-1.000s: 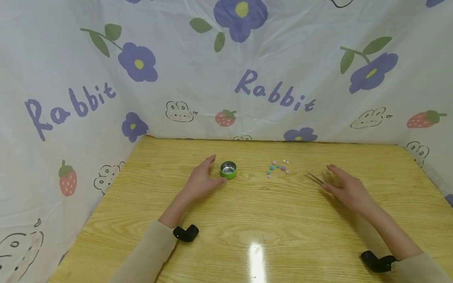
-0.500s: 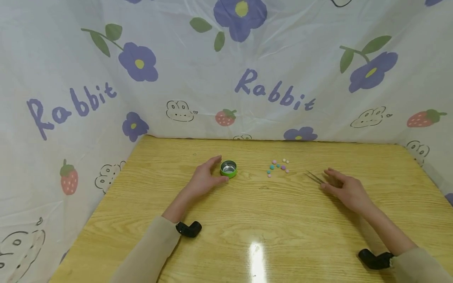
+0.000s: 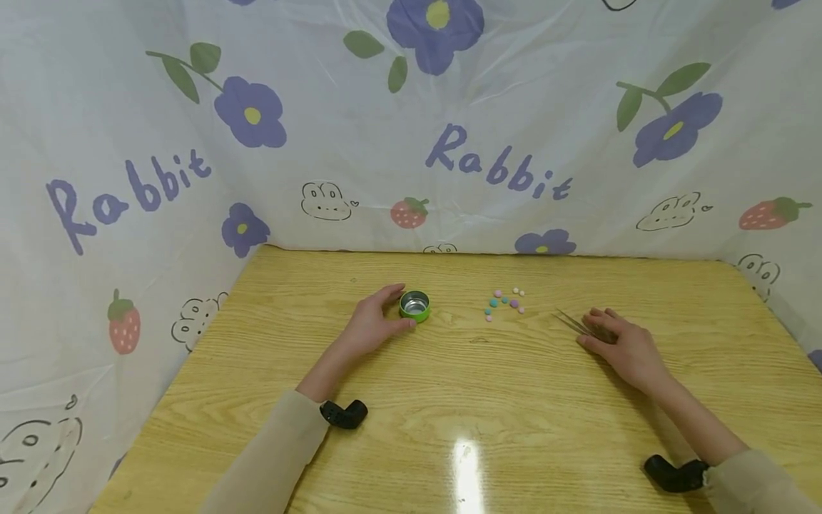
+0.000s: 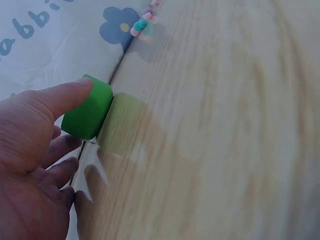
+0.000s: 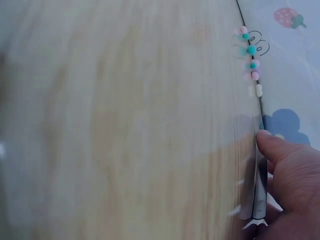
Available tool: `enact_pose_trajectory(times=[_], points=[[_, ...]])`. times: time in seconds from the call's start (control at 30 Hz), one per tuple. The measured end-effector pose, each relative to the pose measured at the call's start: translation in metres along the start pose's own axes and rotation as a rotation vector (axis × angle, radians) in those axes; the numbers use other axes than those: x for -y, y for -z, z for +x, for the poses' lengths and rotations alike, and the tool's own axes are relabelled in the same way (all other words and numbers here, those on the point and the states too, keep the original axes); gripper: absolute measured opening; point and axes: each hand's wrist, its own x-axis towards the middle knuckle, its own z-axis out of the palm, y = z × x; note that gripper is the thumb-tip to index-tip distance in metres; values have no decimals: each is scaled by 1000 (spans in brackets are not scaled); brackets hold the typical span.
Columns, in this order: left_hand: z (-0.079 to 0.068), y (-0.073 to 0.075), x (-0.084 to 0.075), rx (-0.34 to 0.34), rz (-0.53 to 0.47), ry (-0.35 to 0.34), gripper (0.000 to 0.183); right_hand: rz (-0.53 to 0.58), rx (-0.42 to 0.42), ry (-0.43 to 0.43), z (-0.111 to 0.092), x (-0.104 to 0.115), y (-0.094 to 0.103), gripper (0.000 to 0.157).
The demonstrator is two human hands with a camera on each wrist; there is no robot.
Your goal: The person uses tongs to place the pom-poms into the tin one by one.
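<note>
A small round tin, green outside and silvery inside, stands upright with its open top facing up. My left hand holds it from the left, thumb on the near side and index finger round the far side. In the left wrist view the thumb presses the green wall. Metal tweezers lie low over the table, tips pointing left and away. My right hand pinches them between thumb and curled fingers. Several small pastel balls, pink, teal, purple and white, lie between tin and tweezers.
The wood-grain table ends at the back against a white cloth printed with flowers, strawberries and rabbits. Cloth also hangs at the left and right sides. A black wrist device sits at each cuff.
The left hand has moved slightly right, its fingers coming up to the tin. The right hand has moved a little left and its fingers have closed on the tweezers. Tin and balls stay put.
</note>
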Motion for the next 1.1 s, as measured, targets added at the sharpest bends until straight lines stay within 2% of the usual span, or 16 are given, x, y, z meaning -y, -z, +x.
enact_pose_trajectory(times=[0.47, 0.8, 1.1], points=[[4, -5, 3, 1, -7, -33, 74, 17, -68, -12, 0, 2, -6, 45], [8, -7, 2, -11, 1, -39, 72, -20, -144, 12, 2, 3, -11, 34], [8, -8, 3, -18, 1, -37, 72, -54, -160, 15, 3, 7, -12, 28]])
